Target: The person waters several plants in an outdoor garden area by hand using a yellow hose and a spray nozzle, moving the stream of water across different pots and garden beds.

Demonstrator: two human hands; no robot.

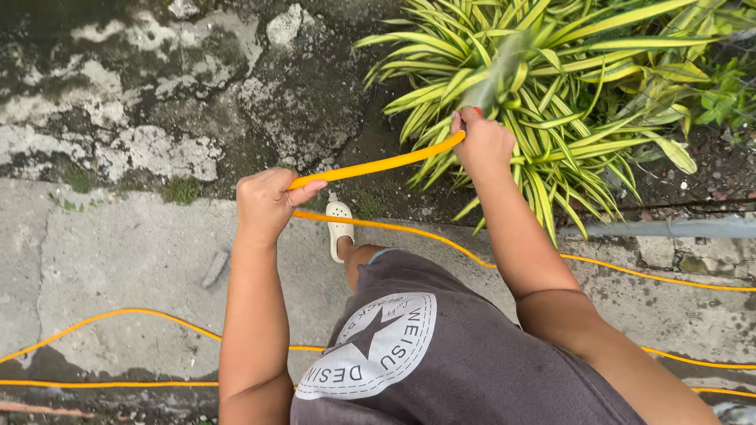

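Now, your hands:
Left hand: clamped on the orange hose.
Right hand: gripping the hose end, spraying water on the striped plant.

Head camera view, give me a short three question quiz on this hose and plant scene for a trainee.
1. True or false: both hands grip the orange hose.
2. Which hand is at the spraying end of the hose? A. left hand B. right hand C. neither
3. Fill in: the water spray is aimed at the ____ with striped yellow-green leaves.

Key
1. True. Each hand is closed around the hose, with a short stretch spanning between them.
2. B. The right hand holds the end by the striped plant; the left grips further back.
3. Plant. More hose lies in loops on the concrete path, near the white shoe.
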